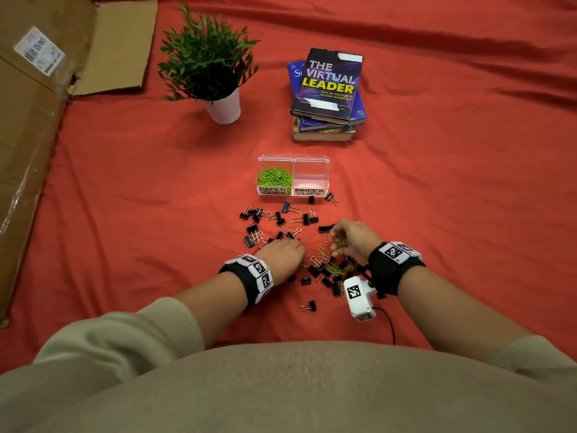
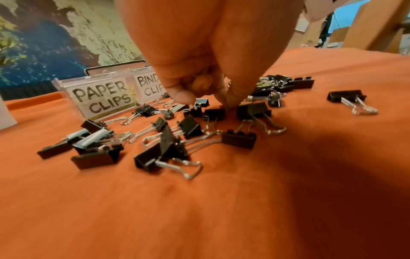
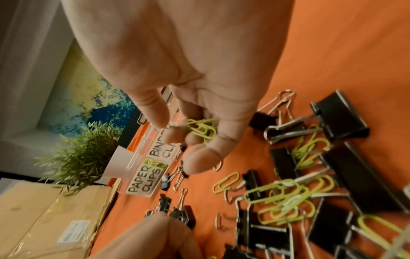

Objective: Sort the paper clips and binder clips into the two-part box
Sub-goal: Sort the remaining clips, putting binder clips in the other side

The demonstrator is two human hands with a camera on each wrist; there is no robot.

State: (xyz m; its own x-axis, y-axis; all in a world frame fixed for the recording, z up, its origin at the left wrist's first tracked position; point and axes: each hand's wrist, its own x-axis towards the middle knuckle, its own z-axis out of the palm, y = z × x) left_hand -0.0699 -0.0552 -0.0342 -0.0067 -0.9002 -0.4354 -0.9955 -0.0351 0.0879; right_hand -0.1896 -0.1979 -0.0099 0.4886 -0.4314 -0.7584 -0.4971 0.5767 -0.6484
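The clear two-part box (image 1: 312, 159) stands on the red cloth. Its left half, labelled PAPER CLIPS, holds green paper clips (image 1: 274, 178); its right half, labelled BINDER CLIPS, holds nothing. Black binder clips (image 1: 282, 221) lie scattered in front of it. More of them lie mixed with loose green paper clips (image 1: 332, 268) between my hands. My right hand (image 1: 335, 242) holds a few green paper clips (image 3: 201, 128) in its curled fingers. My left hand (image 2: 208, 103) has curled fingers with the tips down on the cloth among binder clips (image 2: 239, 138). Whether it pinches anything is hidden.
A potted plant (image 1: 212, 67) and a stack of books (image 1: 327, 92) stand behind the box. A large cardboard box (image 1: 37, 120) lies along the left edge. A single binder clip (image 1: 309, 306) lies close to my body.
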